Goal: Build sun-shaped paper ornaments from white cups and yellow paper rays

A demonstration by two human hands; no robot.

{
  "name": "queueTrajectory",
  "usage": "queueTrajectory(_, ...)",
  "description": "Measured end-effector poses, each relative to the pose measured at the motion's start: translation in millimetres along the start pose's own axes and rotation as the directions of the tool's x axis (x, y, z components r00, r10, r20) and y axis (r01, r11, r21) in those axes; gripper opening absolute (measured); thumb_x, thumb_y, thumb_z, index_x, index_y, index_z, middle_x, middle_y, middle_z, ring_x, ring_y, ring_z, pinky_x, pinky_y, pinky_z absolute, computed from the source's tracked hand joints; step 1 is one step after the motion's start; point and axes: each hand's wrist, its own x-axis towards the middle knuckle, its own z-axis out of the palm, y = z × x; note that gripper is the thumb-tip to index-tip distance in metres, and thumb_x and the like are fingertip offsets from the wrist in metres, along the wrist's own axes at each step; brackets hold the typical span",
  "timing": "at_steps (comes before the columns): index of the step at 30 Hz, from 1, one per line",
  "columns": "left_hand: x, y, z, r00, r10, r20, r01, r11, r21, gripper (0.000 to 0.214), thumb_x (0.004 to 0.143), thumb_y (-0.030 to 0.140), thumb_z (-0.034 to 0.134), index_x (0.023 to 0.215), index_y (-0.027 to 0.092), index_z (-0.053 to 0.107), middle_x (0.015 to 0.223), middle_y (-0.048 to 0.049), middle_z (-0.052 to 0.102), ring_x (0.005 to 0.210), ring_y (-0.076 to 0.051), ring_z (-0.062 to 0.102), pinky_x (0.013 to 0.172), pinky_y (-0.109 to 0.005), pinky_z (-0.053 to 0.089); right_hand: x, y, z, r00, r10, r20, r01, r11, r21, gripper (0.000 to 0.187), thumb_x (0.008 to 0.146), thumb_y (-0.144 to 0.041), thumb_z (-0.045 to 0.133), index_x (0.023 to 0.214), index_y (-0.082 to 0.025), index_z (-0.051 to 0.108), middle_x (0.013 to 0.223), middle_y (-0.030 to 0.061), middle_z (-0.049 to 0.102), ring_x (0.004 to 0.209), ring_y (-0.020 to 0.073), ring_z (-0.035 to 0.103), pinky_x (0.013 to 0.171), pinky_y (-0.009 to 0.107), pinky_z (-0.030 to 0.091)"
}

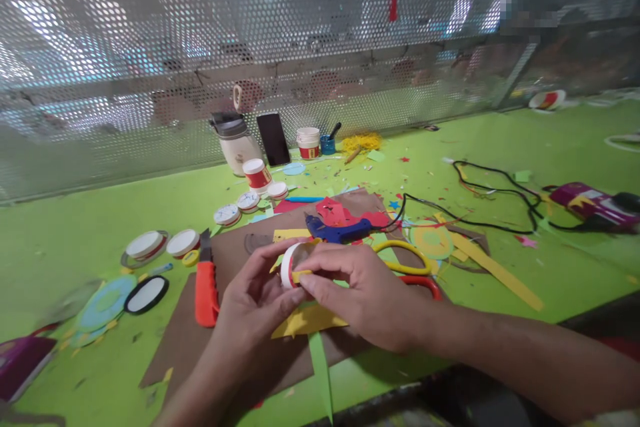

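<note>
Both of my hands meet over a brown card sheet [235,250] on the green table. My left hand [255,300] grips a small white ring with a red edge [289,265], like a paper cup rim, fingers curled round it. My right hand [360,290] pinches a yellow paper strip [301,275] against that ring. A yellow paper piece [305,321] lies under my hands. Yellow and red scissors [415,267] lie just behind my right hand. An orange utility knife [206,288] lies left of my left hand. A blue glue gun [335,230] rests beyond the ring.
Cut cup rims and round lids [147,245] lie at the left, paper cups [257,174], a jug [237,143] and a phone [273,139] stand by the perforated metal screen. A black cable [480,200] runs right to a pink object [590,203]. Paper scraps are scattered about.
</note>
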Motion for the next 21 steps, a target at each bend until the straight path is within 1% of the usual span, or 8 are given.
queueTrajectory(3, 1.2, 0.1, -0.8, 1.000, -0.016, -0.009, 0.016, 1.000, -0.024, 0.043, 0.074, 0.017, 0.075, 0.113, 0.028, 0.063, 0.112, -0.0034, 0.069, 0.097, -0.019, 0.067, 0.081, -0.025, 0.054, -0.8, -0.3, -0.2, 1.000, 0.004, 0.008, -0.004, 1.000, 0.009, 0.021, 0.087, -0.009, 0.050, 0.077, -0.015, 0.068, 0.084, 0.0018, 0.066, 0.078, 0.0118, 0.058, 0.070, 0.023, 0.044)
queueTrajectory(5, 2.6, 0.4, -1.8, 0.998, -0.058, -0.025, 0.056, 0.996, -0.063, 0.045, 0.073, 0.019, 0.076, 0.115, 0.027, 0.063, 0.112, -0.0045, 0.069, 0.096, -0.020, 0.067, 0.081, -0.027, 0.055, -2.5, -2.0, -1.0, 1.000, 0.002, -0.015, -0.002, 1.000, 0.003, 0.020, 0.087, -0.012, 0.052, 0.078, -0.015, 0.069, 0.085, 0.0022, 0.067, 0.078, 0.0123, 0.058, 0.070, 0.023, 0.045)
queueTrajectory(7, 4.3, 1.4, -2.7, 0.993, -0.109, -0.046, 0.102, 0.986, -0.135, 0.050, 0.071, 0.022, 0.077, 0.119, 0.027, 0.062, 0.112, -0.0059, 0.070, 0.095, -0.022, 0.068, 0.081, -0.029, 0.055, -4.7, -4.8, -3.4, 0.997, -0.006, -0.071, 0.006, 1.000, 0.001, 0.017, 0.088, -0.016, 0.054, 0.081, -0.015, 0.069, 0.085, 0.0023, 0.067, 0.078, 0.0124, 0.059, 0.069, 0.023, 0.045)
queueTrajectory(9, 5.8, 3.2, -3.1, 0.988, -0.142, -0.055, 0.126, 0.967, -0.221, 0.052, 0.070, 0.025, 0.078, 0.120, 0.025, 0.063, 0.110, -0.0075, 0.071, 0.094, -0.022, 0.068, 0.080, -0.029, 0.055, -6.6, -7.9, -8.0, 0.989, -0.022, -0.147, 0.024, 1.000, 0.009, 0.017, 0.089, -0.021, 0.054, 0.082, -0.015, 0.069, 0.079, 0.0011, 0.065, 0.072, 0.0114, 0.058, 0.065, 0.023, 0.045)
queueTrajectory(12, 6.1, 6.5, -3.2, 0.989, -0.148, -0.029, 0.131, 0.940, -0.315, 0.046, 0.070, 0.026, 0.077, 0.115, 0.020, 0.067, 0.110, -0.0101, 0.070, 0.095, -0.025, 0.067, 0.078, -0.031, 0.057, -6.3, -9.6, -18.0, 0.959, -0.048, -0.278, 0.049, 0.999, -0.004, 0.023, 0.091, -0.026, 0.053, 0.074, -0.015, 0.064, 0.063, -0.0021, 0.057, 0.058, 0.0093, 0.050, 0.054, 0.022, 0.041)
queueTrajectory(15, 4.7, 8.9, -3.8, 0.989, -0.147, 0.020, 0.144, 0.918, -0.370, 0.040, 0.075, 0.027, 0.072, 0.114, 0.019, 0.069, 0.111, -0.0109, 0.070, 0.097, -0.027, 0.066, 0.081, -0.037, 0.057, -1.9, -4.5, -26.8, 0.930, -0.086, -0.357, 0.054, 0.994, -0.100, 0.028, 0.091, -0.025, 0.052, 0.065, -0.016, 0.059, 0.059, -0.0021, 0.052, 0.057, 0.0100, 0.047, 0.053, 0.024, 0.039)
queueTrajectory(18, 3.9, 9.6, -5.0, 0.988, -0.149, 0.043, 0.153, 0.905, -0.396, 0.040, 0.075, 0.027, 0.071, 0.114, 0.018, 0.070, 0.112, -0.0114, 0.070, 0.097, -0.027, 0.065, 0.082, -0.038, 0.056, 2.0, 4.8, -29.0, 0.946, -0.103, -0.307, 0.056, 0.986, -0.158, 0.023, 0.090, -0.022, 0.052, 0.069, -0.016, 0.062, 0.066, 0.0003, 0.057, 0.065, 0.0122, 0.051, 0.060, 0.026, 0.042)
queueTrajectory(21, 4.1, 9.6, -6.1, 0.987, -0.158, 0.040, 0.161, 0.904, -0.395, 0.040, 0.075, 0.026, 0.072, 0.114, 0.018, 0.070, 0.115, -0.0121, 0.069, 0.099, -0.028, 0.064, 0.079, -0.036, 0.057, 1.8, 11.0, -25.2, 0.973, -0.065, -0.223, 0.037, 0.991, -0.125, 0.016, 0.089, -0.021, 0.053, 0.081, -0.015, 0.065, 0.079, 0.0034, 0.065, 0.072, 0.0136, 0.056, 0.066, 0.027, 0.046)
